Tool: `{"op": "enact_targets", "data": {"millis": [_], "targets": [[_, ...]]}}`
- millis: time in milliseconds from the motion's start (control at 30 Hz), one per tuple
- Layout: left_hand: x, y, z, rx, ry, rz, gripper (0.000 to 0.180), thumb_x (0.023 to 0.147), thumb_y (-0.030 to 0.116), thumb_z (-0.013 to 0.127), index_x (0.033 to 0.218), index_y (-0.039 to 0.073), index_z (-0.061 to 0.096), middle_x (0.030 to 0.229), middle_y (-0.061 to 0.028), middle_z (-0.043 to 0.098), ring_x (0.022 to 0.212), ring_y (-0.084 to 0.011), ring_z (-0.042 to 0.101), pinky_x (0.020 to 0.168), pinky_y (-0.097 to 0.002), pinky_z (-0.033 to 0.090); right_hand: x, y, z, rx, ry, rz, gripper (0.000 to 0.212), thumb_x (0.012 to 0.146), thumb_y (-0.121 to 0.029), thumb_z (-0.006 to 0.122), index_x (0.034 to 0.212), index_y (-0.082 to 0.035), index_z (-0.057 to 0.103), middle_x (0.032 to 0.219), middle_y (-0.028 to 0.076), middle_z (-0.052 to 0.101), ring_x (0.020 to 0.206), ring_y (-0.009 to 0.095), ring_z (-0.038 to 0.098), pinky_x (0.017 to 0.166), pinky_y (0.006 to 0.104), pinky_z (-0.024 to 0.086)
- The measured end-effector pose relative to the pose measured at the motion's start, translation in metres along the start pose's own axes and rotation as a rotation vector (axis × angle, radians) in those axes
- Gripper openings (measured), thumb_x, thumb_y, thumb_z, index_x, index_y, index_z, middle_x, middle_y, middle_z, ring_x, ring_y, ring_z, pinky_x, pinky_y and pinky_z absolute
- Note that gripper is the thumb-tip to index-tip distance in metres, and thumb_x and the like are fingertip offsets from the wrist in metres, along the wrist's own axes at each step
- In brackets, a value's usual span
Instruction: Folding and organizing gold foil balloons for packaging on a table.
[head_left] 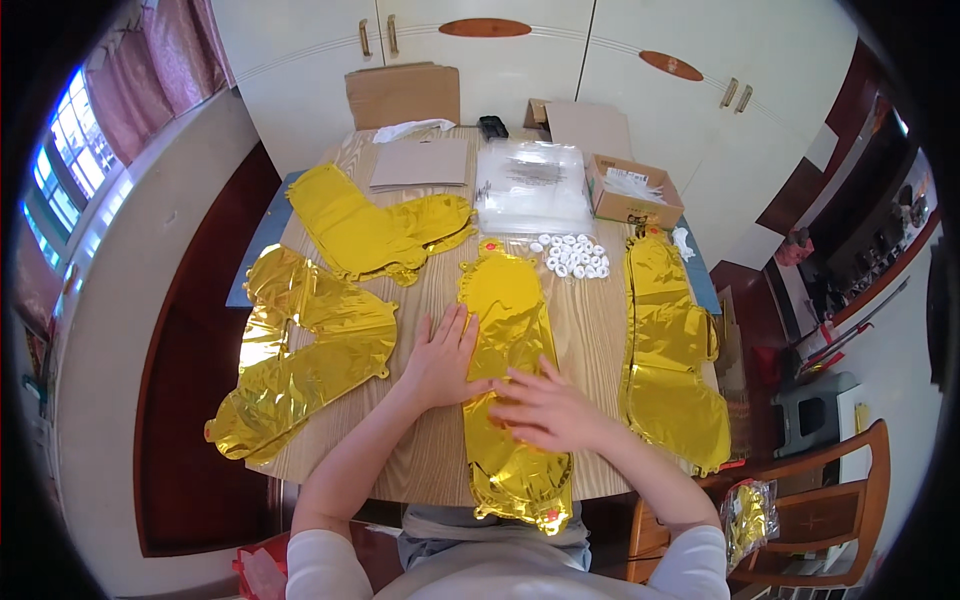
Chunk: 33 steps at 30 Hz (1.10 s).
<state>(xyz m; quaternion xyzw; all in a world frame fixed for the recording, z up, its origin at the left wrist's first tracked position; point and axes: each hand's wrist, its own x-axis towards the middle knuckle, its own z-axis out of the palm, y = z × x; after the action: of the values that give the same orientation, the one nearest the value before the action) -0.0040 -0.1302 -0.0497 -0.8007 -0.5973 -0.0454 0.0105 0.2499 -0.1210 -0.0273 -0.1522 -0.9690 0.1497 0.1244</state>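
A long, flat gold foil balloon [503, 290] lies in front of me, its near end hanging over the table's edge. My left hand [445, 362] rests at its left side, fingers stretched forward, fingertips and thumb on the foil. Across its middle lies my right hand [548, 408], fingers spread and touching the foil. Neither hand grips anything. To the left is another gold foil balloon [320, 365], angular and creased. Beyond it, more flat gold foil [370, 225] lies in an L shape. On the right, gold foil balloons [665, 350] lie along the table's side.
Several small white rings [578, 257] sit past the middle balloon. Behind them are a stack of clear plastic bags [533, 190] and a cardboard box [640, 207] holding white pieces. Cardboard [420, 163] lies at the back. A wooden chair [830, 510] stands at the right.
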Motion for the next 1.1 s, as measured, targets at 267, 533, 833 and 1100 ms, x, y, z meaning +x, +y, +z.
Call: {"op": "enact_targets", "data": {"millis": [267, 533, 833, 1100], "targets": [[-0.006, 0.002, -0.006, -0.132, 0.053, -0.005, 0.095, 0.088, 0.064, 0.054, 0.148, -0.005, 0.030, 0.155, -0.0246, 0.029, 0.148, -0.0348, 0.020, 0.116, -0.0583, 0.017, -0.019, -0.007, 0.013, 0.070, -0.026, -0.076, 0.033, 0.094, -0.035, 0.059, 0.122, -0.020, 0.068, 0.136, -0.001, 0.059, 0.136, 0.022, 0.045, 0.117, 0.0573, 0.024], [-0.038, -0.006, -0.022, -0.120, -0.071, 0.152, 0.083, 0.091, 0.052, 0.058, 0.148, -0.002, 0.031, 0.156, -0.0186, 0.031, 0.147, -0.0354, 0.024, 0.118, -0.0552, 0.017, -0.019, -0.009, 0.010, 0.080, 0.002, -0.058, 0.032, 0.095, -0.035, 0.059, 0.120, -0.019, 0.070, 0.132, -0.001, 0.062, 0.134, 0.023, 0.048, 0.116, 0.0579, 0.024], [-0.040, -0.006, -0.023, -0.104, -0.099, 0.151, 0.094, 0.086, 0.063, 0.057, 0.149, -0.002, 0.030, 0.156, -0.0180, 0.030, 0.148, -0.0334, 0.022, 0.119, -0.0550, 0.015, -0.020, -0.009, 0.010, 0.064, -0.007, -0.052, 0.032, 0.095, -0.035, 0.059, 0.120, -0.020, 0.070, 0.132, -0.002, 0.062, 0.133, 0.022, 0.049, 0.116, 0.0577, 0.024], [-0.001, -0.012, -0.030, 0.102, -0.086, 0.085, 0.113, 0.075, 0.078, 0.055, 0.146, -0.007, 0.033, 0.154, -0.0185, 0.035, 0.147, -0.0287, 0.026, 0.119, -0.0535, 0.015, -0.020, -0.008, 0.011, 0.087, -0.017, -0.045, 0.032, 0.095, -0.036, 0.058, 0.119, -0.020, 0.070, 0.133, -0.002, 0.062, 0.134, 0.022, 0.048, 0.117, 0.0582, 0.022]]}}
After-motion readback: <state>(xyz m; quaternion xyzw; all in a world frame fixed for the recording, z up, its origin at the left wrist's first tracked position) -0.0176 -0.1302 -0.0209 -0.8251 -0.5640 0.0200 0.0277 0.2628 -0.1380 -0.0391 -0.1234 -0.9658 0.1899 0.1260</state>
